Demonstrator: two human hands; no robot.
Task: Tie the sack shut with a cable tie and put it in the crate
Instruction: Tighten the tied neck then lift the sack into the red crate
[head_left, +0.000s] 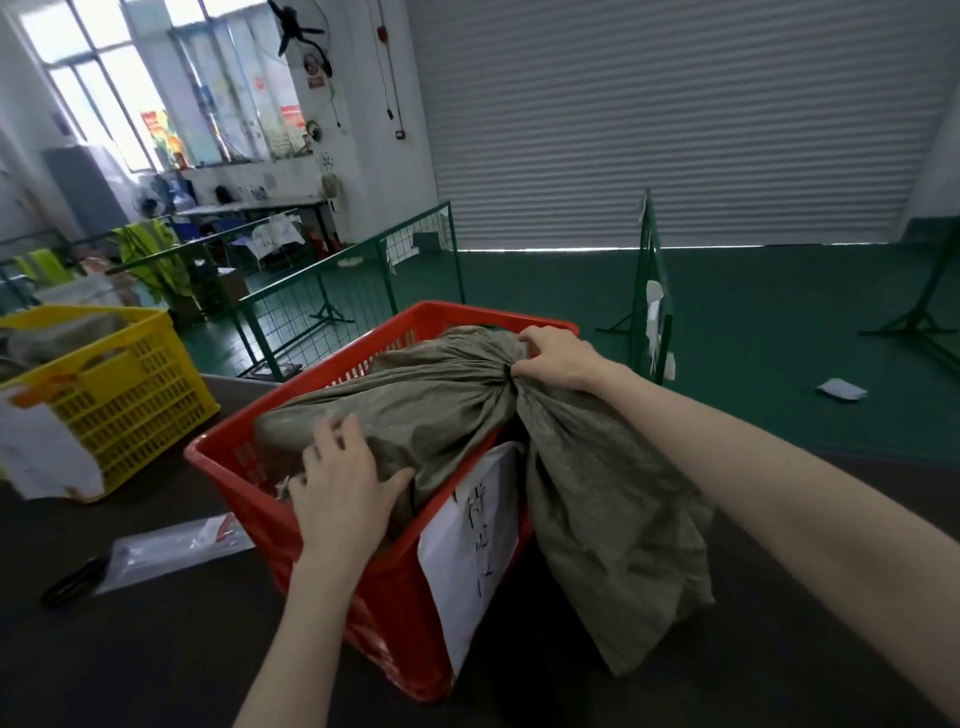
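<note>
An olive-grey sack lies in the red crate on the dark table. Its neck is gathered tight by a dark tie. The loose top of the sack hangs outside the crate's right side. My right hand grips the gathered neck at the tie. My left hand presses flat on the near end of the sack, fingers spread. A white paper label with handwriting hangs on the crate's near side.
A yellow crate holding another sack stands at the left with a white paper on it. A clear plastic bag and black scissors lie on the table at the left. Green mesh barriers stand behind.
</note>
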